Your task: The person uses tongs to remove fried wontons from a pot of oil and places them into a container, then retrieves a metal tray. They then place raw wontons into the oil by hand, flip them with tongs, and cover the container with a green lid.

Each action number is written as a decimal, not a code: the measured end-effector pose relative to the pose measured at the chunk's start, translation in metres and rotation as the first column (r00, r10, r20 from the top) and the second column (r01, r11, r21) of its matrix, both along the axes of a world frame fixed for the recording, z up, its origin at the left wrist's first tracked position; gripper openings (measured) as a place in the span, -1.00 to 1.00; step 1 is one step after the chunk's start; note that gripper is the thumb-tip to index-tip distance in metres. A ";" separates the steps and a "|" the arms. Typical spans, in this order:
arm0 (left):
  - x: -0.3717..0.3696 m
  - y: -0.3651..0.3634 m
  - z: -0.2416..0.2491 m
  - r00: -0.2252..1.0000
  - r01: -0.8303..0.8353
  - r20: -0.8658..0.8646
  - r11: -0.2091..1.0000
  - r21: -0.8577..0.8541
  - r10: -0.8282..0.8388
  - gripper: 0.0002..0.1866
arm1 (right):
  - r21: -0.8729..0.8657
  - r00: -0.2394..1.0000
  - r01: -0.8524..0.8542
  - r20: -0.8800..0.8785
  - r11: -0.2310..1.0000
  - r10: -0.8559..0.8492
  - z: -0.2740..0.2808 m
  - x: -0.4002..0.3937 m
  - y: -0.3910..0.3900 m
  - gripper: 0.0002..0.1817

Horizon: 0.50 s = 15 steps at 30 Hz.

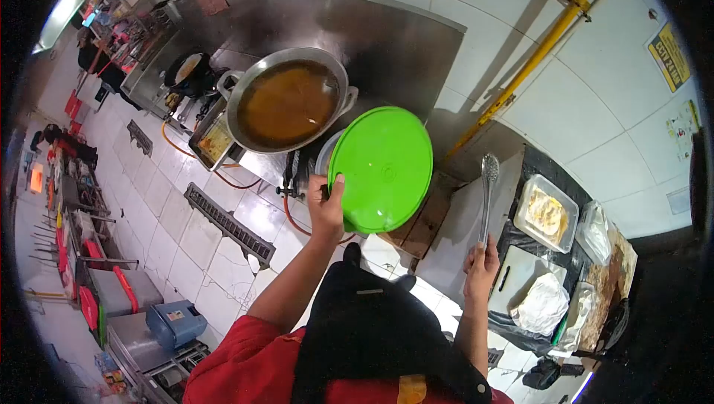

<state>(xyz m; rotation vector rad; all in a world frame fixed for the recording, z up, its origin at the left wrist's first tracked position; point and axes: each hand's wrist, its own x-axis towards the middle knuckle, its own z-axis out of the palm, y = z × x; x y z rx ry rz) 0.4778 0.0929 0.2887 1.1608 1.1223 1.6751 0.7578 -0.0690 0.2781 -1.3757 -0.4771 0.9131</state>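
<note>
My left hand (325, 212) grips the near left edge of a round, bright green plastic lid (383, 170), thumb on top and fingers underneath. The lid hides most of a pale round container (324, 152) behind it. Upright in my right hand (482, 264) are long metal tongs (488, 194), their perforated end pointing up and away from me. Beyond the lid, to the left, a large two-handled wok (340, 77) holds brown liquid. Right of the tongs, a clear plastic tub (554, 194) contains pale and yellowish food.
A white cutting board (513, 274) and a white plastic bag (541, 306) lie on the right-hand table. A metal tray (199, 140) with yellowish bits sits beside the wok. A floor drain grate (227, 224) and orange hoses cross the left side. Other people stand far left.
</note>
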 end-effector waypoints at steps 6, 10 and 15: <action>-0.038 0.026 -0.100 0.899 -0.270 -0.425 0.897 -0.351 0.105 -0.68 | -0.008 0.998 -0.067 0.017 0.998 0.067 0.000 -0.007 0.006 -0.51; -0.047 0.035 -0.111 0.725 -0.355 -0.658 0.929 -0.105 0.203 -0.68 | -0.024 0.995 -0.083 0.048 0.996 0.084 0.002 -0.011 0.010 -0.44; -0.045 0.052 -0.100 0.745 -0.415 -0.612 0.903 -0.112 0.267 -0.73 | -0.023 0.994 -0.103 0.030 0.994 0.104 0.006 -0.020 0.016 -0.50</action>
